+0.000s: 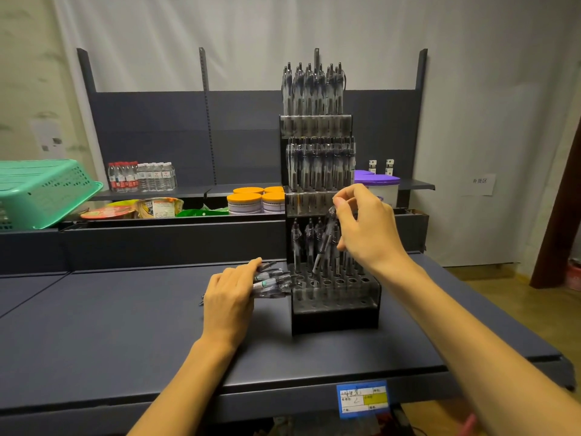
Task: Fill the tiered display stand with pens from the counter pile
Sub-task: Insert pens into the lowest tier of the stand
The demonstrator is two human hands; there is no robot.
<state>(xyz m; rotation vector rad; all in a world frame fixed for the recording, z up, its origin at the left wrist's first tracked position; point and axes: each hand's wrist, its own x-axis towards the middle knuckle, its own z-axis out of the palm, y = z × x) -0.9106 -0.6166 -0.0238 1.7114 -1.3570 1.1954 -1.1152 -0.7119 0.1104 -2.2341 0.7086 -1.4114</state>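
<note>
Forearms reached in from the bottom edge over the dark counter point(125, 325). Right hand point(367, 228): thumb and forefinger pinched the top end of one pen point(325, 243), which hung tilted with its tip just above the back rows of holes in the lowest tier of the display stand point(334, 297). Left hand point(231, 298): fingers curled over a small bundle of pens point(272, 280) lying on the counter, their ends touching or just beside the stand's left side. Upper two tiers looked full; bottom tier held a few pens at the back, front holes open. Pens looked light, stiff, clear plastic, likely a bit slick; best held high on the barrel near the clip so the tip stays free to find a hole. Behind: green basket point(47, 190), water bottles point(141, 176), orange-lidded tubs point(254, 201), purple-lidded tub point(382, 184).
</note>
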